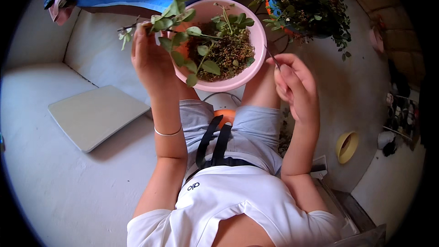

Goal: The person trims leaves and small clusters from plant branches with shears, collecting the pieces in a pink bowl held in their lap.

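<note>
Pale floor [109, 187]; leafy sprig [179, 38] seemingly in left hand [154, 61]

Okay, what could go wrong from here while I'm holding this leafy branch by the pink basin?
The leafy branch in your left hand sticks out past the pink basin, so bits might drop on the floor. Your right hand pinches a thin dark item; if it's sharp, which I can't tell, it could prick you.

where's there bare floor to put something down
Floor lies bare between the flat grey panel and the left upper arm, and right of the right hand, beyond the yellow bowl. Crowded: the pink basin and the leafy bundle beyond it.
</note>
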`<state>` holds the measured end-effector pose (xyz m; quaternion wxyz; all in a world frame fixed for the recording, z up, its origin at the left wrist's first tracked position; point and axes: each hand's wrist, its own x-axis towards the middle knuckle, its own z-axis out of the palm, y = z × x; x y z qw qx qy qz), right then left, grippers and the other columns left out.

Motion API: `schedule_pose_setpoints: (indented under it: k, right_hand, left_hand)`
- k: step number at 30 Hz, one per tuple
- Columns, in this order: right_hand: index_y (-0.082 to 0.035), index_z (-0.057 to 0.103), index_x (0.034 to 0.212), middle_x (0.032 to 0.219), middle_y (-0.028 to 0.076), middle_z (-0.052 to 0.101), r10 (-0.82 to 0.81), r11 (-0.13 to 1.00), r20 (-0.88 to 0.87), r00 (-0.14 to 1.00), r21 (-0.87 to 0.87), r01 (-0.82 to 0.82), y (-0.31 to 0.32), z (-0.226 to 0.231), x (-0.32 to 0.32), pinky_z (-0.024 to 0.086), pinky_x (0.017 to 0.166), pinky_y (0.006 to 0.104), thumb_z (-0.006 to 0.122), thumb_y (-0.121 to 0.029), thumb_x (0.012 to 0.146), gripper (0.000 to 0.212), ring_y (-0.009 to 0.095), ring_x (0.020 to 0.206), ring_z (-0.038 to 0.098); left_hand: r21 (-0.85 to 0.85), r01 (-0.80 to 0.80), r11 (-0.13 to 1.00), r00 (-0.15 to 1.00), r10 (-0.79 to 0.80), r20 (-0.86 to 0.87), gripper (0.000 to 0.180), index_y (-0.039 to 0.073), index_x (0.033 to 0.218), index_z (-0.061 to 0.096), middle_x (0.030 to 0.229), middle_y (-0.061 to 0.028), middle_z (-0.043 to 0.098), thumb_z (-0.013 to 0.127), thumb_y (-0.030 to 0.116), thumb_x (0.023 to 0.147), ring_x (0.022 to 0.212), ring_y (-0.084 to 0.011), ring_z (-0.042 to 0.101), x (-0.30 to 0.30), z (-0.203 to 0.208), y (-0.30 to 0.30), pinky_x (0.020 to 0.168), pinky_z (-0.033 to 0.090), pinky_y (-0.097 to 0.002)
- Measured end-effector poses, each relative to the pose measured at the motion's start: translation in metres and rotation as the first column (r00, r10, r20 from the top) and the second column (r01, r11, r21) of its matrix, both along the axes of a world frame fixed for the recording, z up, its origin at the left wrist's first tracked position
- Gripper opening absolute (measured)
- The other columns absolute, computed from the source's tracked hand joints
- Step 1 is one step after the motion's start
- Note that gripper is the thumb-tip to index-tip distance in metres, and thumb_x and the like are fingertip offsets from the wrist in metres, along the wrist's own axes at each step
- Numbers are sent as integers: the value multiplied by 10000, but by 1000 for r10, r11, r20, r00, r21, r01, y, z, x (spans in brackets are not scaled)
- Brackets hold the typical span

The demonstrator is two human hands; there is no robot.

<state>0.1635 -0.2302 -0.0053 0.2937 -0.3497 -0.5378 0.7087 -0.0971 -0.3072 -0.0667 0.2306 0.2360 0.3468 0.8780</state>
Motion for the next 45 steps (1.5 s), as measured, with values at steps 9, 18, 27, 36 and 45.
schedule_pose_setpoints:
  k: [9,18,27,36,45]
  right_hand:
    - [58,555,1058,685,-14,526,168,985,-85,982,-33,-172,-9,1,-12,333,484,163,531,-177,912,278,17,556,430]
    - [52,542,1039,720,25,545,189,978,-123,974,-67,-198,-22,-1,-29,400,530,185,523,-163,918,247,61,603,490]
    - [-39,541,1068,566,-27,455,118,987,-206,972,-82,-137,-28,-4,-34,224,411,161,435,-276,962,281,17,457,320]
    - [-34,533,1062,588,-31,399,74,943,-406,911,-269,-196,-34,-2,-40,210,393,168,391,-275,977,292,20,449,266]
    - [-19,515,1057,579,-43,343,-8,880,-520,854,-410,-241,-35,-4,-46,188,375,183,401,-262,972,282,23,436,252]
  left_hand:
    - [125,44,991,972,-71,225,178,104,1021,567,1081,-49,567,490,223,914,1066,-207,512,5,22,-13,980,348,-478]
    - [171,60,983,978,-92,185,165,113,1000,535,1092,-26,506,444,238,943,1082,-198,479,14,30,-16,973,342,-456]
    - [286,137,948,965,-193,179,205,113,1033,541,1103,-37,548,444,274,950,1082,-213,507,16,22,-16,975,351,-475]
    - [317,142,938,945,-223,238,211,121,1045,560,1118,-40,567,463,278,942,1082,-216,514,20,17,-19,1006,314,-496]
    - [280,138,950,945,-211,249,201,102,1038,571,1080,-36,587,474,245,937,1038,-215,538,20,11,-17,1004,327,-487]
